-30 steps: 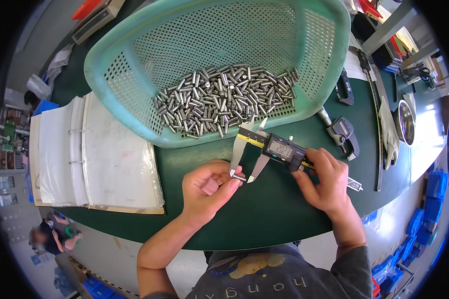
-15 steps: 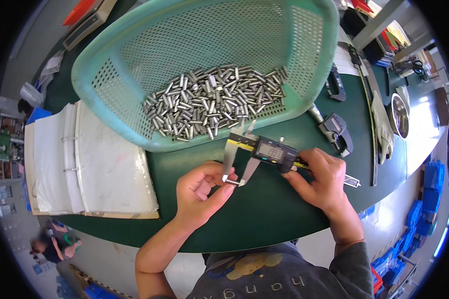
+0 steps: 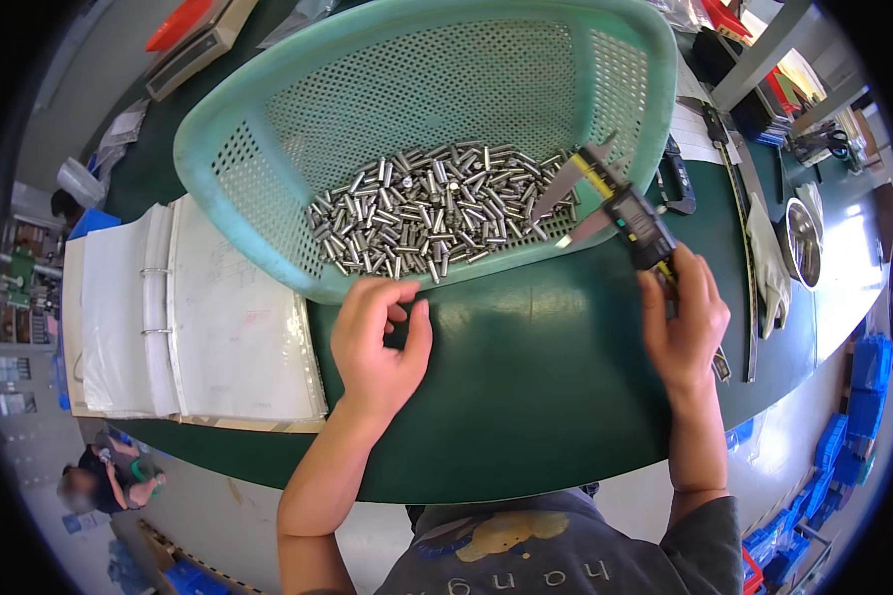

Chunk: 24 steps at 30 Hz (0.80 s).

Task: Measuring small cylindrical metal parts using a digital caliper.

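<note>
My right hand [image 3: 687, 322] is wrapped round a digital caliper [image 3: 637, 220]. The caliper is tilted, its jaws parted over the right front rim of a green plastic basket [image 3: 253, 253], with no pin visible between them. Short metal pins [image 3: 437, 203] lie heaped inside the basket. Just in front of the basket's near rim is my left hand [image 3: 375, 342], its thumb apart from the curled fingers. Nothing shows in that hand.
An open ring binder [image 3: 238, 317] lies at the left of the green table [image 3: 506, 397]. To the right are a dark measuring tool [image 3: 677, 178], a long caliper [image 3: 744, 258], gloves [image 3: 767, 263] and a metal bowl [image 3: 802, 243]. A person [image 3: 109, 476] sits far left.
The caliper has swung up and right, away from my left hand, and turned. The pin that was between its jaws at my left fingers no longer shows. My left hand has moved slightly up and left.
</note>
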Motion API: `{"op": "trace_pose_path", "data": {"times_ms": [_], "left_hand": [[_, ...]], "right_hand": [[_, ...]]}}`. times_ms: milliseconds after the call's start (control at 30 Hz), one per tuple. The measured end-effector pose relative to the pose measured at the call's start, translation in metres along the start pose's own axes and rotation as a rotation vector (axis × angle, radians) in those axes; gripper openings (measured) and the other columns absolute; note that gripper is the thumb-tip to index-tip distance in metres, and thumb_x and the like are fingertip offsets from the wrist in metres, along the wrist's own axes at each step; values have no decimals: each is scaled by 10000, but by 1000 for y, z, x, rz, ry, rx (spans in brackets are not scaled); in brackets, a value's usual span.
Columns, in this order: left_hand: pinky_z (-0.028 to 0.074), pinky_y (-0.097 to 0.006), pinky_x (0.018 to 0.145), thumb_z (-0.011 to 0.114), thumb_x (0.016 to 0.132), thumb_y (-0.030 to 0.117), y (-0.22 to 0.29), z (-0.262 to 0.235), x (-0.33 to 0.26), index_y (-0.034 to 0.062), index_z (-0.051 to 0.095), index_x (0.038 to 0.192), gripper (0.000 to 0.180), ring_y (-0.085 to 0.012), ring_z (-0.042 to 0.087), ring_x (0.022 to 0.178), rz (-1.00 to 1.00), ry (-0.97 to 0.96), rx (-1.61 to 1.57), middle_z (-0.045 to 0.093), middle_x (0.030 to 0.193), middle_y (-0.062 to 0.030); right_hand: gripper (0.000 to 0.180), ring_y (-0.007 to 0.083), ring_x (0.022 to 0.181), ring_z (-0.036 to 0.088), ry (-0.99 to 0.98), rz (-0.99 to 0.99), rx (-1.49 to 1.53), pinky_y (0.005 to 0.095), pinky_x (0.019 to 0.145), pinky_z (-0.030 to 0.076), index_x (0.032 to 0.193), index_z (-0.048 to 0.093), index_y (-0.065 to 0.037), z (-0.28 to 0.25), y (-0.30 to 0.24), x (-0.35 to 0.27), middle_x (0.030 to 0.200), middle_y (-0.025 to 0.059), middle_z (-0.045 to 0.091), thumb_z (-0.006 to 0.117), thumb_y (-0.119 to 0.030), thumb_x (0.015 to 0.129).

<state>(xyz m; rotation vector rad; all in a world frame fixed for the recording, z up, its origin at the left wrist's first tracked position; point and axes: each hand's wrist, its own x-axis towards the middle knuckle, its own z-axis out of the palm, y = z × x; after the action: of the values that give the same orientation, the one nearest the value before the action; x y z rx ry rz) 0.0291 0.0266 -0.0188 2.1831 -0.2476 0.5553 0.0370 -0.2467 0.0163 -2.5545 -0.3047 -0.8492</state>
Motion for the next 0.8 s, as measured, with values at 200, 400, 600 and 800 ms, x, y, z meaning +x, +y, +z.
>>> {"op": "trace_pose_path", "data": {"times_ms": [200,400,600,800], "left_hand": [[422,-299,509,691,707,39,-2,11,7,72,630,988,290,-187,519,612,151,18,239,521,762,-49],[442,-275,515,707,699,8,2,16,11,51,629,995,309,-175,560,627,125,-22,329,532,768,-61],[458,-267,488,709,689,-3,-4,12,9,42,615,936,268,-184,581,635,164,-35,281,565,803,-68],[448,-257,524,671,681,-46,4,7,3,31,603,932,272,-164,567,622,92,15,116,589,805,-69]], "right_hand": [[314,212,522,553,-27,49,132,288,478,437,998,557,20,2,-5,-5,712,118,556,696,-50,726],[335,190,501,532,-74,31,180,271,460,413,983,572,18,2,-7,-8,658,92,529,720,-53,691],[341,187,504,532,-97,57,211,275,465,422,984,578,10,1,-8,-9,662,90,532,728,-65,687],[350,196,508,544,-187,48,274,281,462,431,983,584,-1,-2,-13,-9,669,88,544,734,-78,677]]}}
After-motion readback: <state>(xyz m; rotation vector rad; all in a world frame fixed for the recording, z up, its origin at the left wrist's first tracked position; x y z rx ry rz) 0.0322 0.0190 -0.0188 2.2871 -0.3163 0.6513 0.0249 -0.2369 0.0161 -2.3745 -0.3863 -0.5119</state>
